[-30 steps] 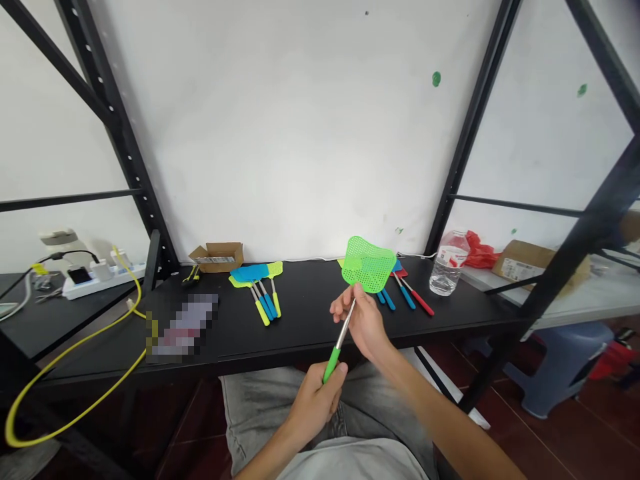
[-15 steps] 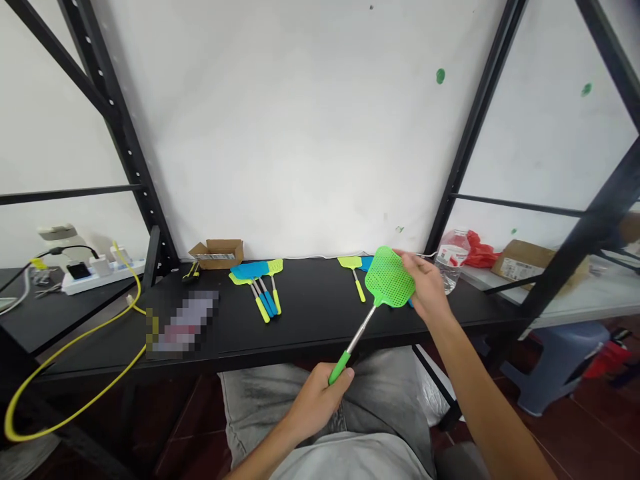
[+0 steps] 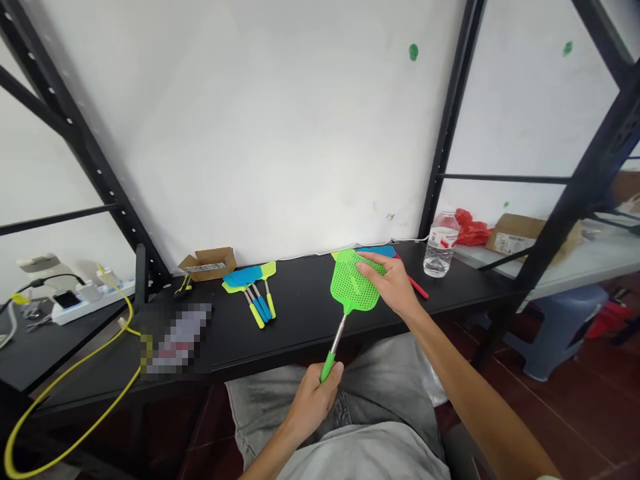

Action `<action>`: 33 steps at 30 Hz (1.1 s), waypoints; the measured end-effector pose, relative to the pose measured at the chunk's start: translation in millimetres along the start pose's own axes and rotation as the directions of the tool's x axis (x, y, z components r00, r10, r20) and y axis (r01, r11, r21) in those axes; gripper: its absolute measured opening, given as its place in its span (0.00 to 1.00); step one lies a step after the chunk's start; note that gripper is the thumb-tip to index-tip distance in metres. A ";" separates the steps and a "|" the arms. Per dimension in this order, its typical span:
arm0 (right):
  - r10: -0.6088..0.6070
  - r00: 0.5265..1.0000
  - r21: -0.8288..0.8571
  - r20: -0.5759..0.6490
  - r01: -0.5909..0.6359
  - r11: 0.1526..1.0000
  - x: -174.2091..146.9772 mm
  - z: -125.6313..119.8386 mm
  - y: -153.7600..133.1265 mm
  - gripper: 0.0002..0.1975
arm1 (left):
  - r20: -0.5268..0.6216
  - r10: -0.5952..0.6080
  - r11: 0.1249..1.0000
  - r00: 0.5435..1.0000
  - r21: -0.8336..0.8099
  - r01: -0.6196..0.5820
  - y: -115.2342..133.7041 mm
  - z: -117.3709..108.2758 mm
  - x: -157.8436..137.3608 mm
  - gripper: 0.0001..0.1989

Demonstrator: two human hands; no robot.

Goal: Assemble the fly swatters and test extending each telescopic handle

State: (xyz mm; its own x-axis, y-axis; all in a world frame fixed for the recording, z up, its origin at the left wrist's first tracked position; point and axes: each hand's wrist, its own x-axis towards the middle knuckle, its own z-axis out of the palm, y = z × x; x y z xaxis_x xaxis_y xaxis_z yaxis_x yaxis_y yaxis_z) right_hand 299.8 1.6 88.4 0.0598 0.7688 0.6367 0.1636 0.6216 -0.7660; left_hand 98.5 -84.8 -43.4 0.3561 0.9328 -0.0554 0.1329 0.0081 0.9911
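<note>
A green fly swatter (image 3: pixel 350 283) with a perforated square head and a metal shaft is held tilted above the table's front edge. My left hand (image 3: pixel 313 400) is wrapped around its green grip, low over my lap. My right hand (image 3: pixel 393 283) pinches the right side of the head, thumb on the front and fingers partly hidden behind. Beyond it lie a blue swatter head (image 3: pixel 377 251) and a red handle (image 3: pixel 419 288), partly covered by my hand and the green head. A yellow swatter edge (image 3: pixel 335 255) shows behind it too.
Several blue and yellow fly swatters (image 3: pixel 245 275) lie fanned on the black table (image 3: pixel 295 313). An open cardboard box (image 3: pixel 210 265) stands behind them. A water bottle (image 3: pixel 441 243) is at the right; a yellow cable (image 3: pixel 85 423) loops off the left side.
Both hands have moved left and the swatter head is nearer the middle. The right thumb is now on the head's front, and the visible metal shaft looks shorter. The camera view has shifted.
</note>
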 end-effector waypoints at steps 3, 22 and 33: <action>-0.044 0.999 -0.038 0.012 0.045 0.998 0.3 2.0 -1.5 0.15 | 0.020 -0.037 0.998 0.999 -0.050 0.038 -5.9 0.9 1.4 0.26; -0.081 0.992 0.048 0.097 0.077 0.996 1.8 -1.3 1.3 0.16 | -0.018 -0.160 0.977 0.987 -0.144 0.156 1.7 -0.5 2.7 0.26; 0.288 0.668 0.153 0.686 -0.519 0.841 -28.7 47.7 42.2 0.29 | -0.206 -0.059 0.900 0.977 -0.434 -0.037 21.4 -26.8 6.3 0.16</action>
State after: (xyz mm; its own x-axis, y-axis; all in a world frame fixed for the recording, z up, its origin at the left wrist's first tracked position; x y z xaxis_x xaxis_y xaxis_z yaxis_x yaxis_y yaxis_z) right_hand 258.0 12.8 33.6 -0.5885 0.7955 0.1444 -0.0442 0.1467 -0.9882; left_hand 78.8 -69.1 -19.3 0.1495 0.9849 -0.0876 -0.2955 0.1290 0.9466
